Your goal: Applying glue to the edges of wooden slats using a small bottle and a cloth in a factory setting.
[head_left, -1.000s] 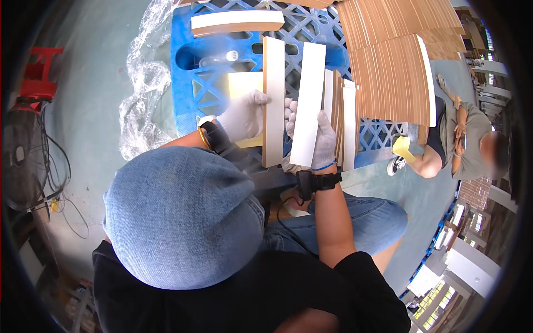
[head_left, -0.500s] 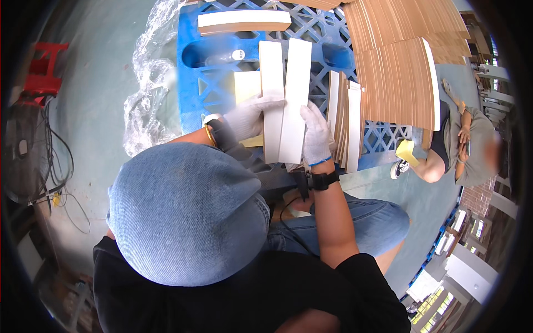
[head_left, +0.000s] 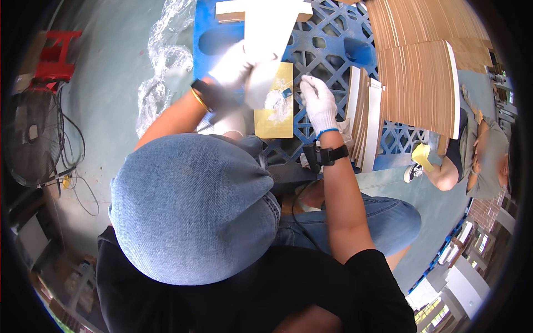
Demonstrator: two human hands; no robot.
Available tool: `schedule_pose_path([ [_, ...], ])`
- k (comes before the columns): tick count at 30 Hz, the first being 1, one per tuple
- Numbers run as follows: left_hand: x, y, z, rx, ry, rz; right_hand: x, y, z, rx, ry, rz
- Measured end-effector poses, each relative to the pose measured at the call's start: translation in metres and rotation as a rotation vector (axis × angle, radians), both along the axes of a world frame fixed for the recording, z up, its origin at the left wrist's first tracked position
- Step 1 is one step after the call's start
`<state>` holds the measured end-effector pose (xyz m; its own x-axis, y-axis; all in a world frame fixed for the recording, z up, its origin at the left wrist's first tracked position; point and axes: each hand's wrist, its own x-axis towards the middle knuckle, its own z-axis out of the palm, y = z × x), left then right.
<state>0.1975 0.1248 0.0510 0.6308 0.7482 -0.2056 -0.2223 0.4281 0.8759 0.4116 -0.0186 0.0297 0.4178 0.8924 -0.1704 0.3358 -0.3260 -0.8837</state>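
My left hand (head_left: 233,65), in a white knit glove, grips the white board strips (head_left: 271,28), which stand out pale and blurred over the far side of the blue pallet (head_left: 327,69). Whether they lie apart or overlap is lost in the blur. Beneath their near end is a yellow sheet (head_left: 282,125) with a whitish, crinkled patch and a small blue piece (head_left: 287,93). My right hand (head_left: 318,102), gloved too, hovers right of the sheet with fingers extended and slightly bent, holding nothing visible.
Narrow white-faced strips (head_left: 363,119) stand on edge to the right, beside a large stack of brown boards (head_left: 416,86). Another strip (head_left: 229,12) lies at the far edge. Clear plastic film (head_left: 158,86) lies left of the pallet, a fan (head_left: 33,133) farther left. A person (head_left: 486,150) sits at right.
My left hand has swung the strips away and up over the far part of the pallet, uncovering more of the yellow sheet. My right hand has come off them.
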Motion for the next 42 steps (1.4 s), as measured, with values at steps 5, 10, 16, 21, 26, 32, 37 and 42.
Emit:
schedule_pose_path([
  [5, -0.061, 0.039, -0.022, -0.062, 0.004, -0.136, 0.004, 0.002, -0.023, -0.391, -0.350, 0.150],
  [10, -0.100, 0.013, -0.037, -0.311, 0.210, -0.232, -0.012, 0.016, -0.033, -0.444, -0.487, 0.221],
  [16, -0.121, -0.044, -0.038, -0.170, 0.511, -0.391, -0.009, 0.027, -0.049, -0.498, -0.393, 0.249],
  [21, -0.121, -0.067, -0.042, -0.023, 0.623, -0.590, 0.003, 0.043, -0.053, 0.021, 0.102, 0.098],
  [26, -0.125, -0.071, -0.048, -0.176, 0.509, -0.502, -0.005, 0.054, -0.038, -0.096, 0.079, 0.354],
  [32, -0.124, -0.070, -0.045, -0.207, 0.516, -0.527, -0.021, 0.053, -0.025, -0.135, 0.062, 0.384],
  [37, -0.122, -0.072, -0.041, -0.187, 0.489, -0.505, -0.017, 0.054, -0.024, -0.081, -0.028, 0.391],
  [42, -0.122, -0.070, -0.043, -0.161, 0.531, -0.532, -0.021, 0.053, -0.024, -0.098, 0.078, 0.397],
])
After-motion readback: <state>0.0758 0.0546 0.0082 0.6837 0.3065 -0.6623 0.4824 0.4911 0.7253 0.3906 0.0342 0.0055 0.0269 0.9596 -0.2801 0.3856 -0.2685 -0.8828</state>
